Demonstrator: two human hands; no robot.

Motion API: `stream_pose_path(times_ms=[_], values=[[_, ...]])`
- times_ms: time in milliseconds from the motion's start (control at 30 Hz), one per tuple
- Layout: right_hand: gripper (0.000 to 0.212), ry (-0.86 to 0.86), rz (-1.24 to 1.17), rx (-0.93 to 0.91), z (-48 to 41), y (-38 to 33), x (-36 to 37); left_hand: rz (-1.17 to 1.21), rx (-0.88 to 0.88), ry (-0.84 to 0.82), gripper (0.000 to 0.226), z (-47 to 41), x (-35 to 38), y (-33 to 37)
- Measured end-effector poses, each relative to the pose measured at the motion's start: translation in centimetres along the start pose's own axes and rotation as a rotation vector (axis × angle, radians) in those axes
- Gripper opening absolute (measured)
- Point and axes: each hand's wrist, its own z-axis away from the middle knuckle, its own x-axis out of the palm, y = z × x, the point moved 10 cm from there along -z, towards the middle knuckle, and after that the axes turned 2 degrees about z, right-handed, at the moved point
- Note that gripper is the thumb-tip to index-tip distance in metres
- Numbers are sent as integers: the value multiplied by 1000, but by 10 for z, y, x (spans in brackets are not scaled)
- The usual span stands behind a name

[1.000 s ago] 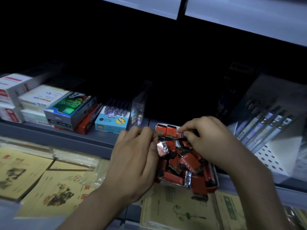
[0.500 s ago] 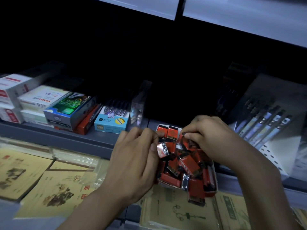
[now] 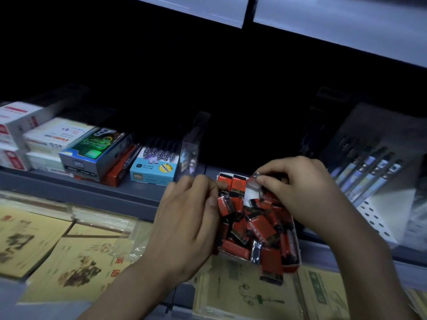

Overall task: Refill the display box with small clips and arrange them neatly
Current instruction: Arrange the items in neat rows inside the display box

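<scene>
A red display box [image 3: 291, 267] sits on the shelf edge, heaped with several small red-and-black clip packets [image 3: 258, 227] lying in disorder. Two packets [image 3: 232, 182] stand upright at its far end. My left hand [image 3: 184, 229] grips the box's left side, thumb against a packet at the rim. My right hand [image 3: 302, 192] is over the far right part of the box and pinches a shiny wrapped packet [image 3: 253, 184] lifted above the heap. One packet [image 3: 271, 269] hangs over the box's front edge.
Boxed stationery [image 3: 92, 153] and a blue pen box [image 3: 153, 168] stand on the shelf to the left, beside a clear plastic case [image 3: 190, 153]. A slanted pen display [image 3: 367, 172] is on the right. Yellow paper packs [image 3: 69, 257] lie on the lower shelf.
My right hand has risen slightly with the shiny packet pinched in its fingers. My left hand has stayed on the box's left side.
</scene>
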Motion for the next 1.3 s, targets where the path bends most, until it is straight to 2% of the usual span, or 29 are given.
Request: stream_pose_path(times_ms=[267,633,800,933,1067,1300], values=[[6,83,-33,115,6,3,-3,-9,-18,19,24,0,0,-2],[39,25,-4,349,17,11,-4,-33,7,51,21,0,-2,1],[31,29,71,427,18,16,-2,-42,-3,46,20,0,-1,1],[32,36,73,380,17,5,2,-31,-2,28,22,-1,1,1],[29,106,273,241,15,-15,4,-49,1,20,23,-2,1,0],[21,154,382,130,15,-23,5,-78,23,39,28,-4,-2,4]])
